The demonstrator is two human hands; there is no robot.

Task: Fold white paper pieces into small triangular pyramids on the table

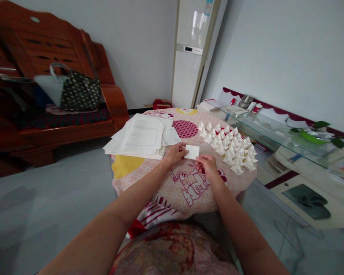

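Between my two hands is a small square of folded white paper (192, 152), held just above the cloth-covered round table (160, 179). My left hand (176, 152) pinches its left edge. At its lower right corner, my right hand (206, 165) grips it with fingers curled in. To the left lies a loose stack of white paper sheets (143, 133), some with faint print. Several rows of small pointed folded-paper pieces (229, 145) stand on the right side of the table.
A glass-topped stand (275, 133) with cups, papers and a green plant dish runs along the right wall. To the left is a wooden bench (54, 42) with a dark patterned bag (80, 91). A tall white air conditioner (189, 68) stands behind the table.
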